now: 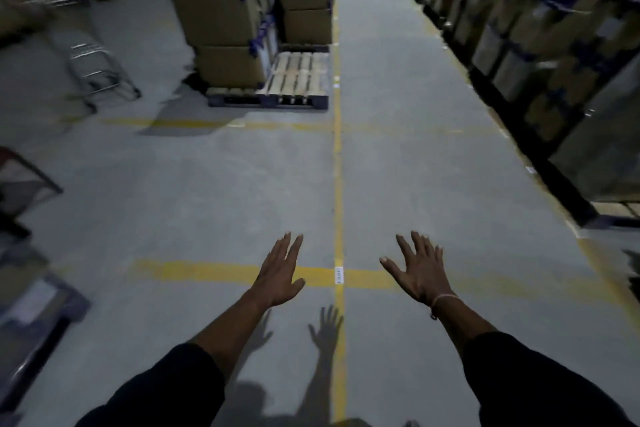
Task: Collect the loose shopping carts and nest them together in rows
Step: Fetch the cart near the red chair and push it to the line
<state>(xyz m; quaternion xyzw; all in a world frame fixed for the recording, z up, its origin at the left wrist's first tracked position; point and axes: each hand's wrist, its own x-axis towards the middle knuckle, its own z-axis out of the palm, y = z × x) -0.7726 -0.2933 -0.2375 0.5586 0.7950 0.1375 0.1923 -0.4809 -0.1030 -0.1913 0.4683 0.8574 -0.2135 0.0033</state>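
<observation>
One shopping cart (98, 71) shows at the upper left, a blurred metal frame standing on the grey floor (433, 156) well apart from both hands. It sits just left of a wooden pallet (298, 74) stacked with cardboard boxes (221, 10). Whether the cart is nested with another cannot be told through the blur.

Both hands reach forward over the floor, low in the view, holding nothing. The left hand (282, 274) has its fingers straight and close together, thumb out to the side. The right hand (419, 270) has its fingers spread wide, and a thin pale band (441, 300) circles its wrist. Dark sleeves (540, 381) cover both forearms. The hands' shadows fall on the floor between the arms.

A yellow line (338, 166) runs up the aisle between the hands, crossed by another yellow line under them, with a small white label (338, 274) at the crossing. Racks of boxes (554, 45) line the right side. A dark mesh frame (24, 184) stands at the left edge.
</observation>
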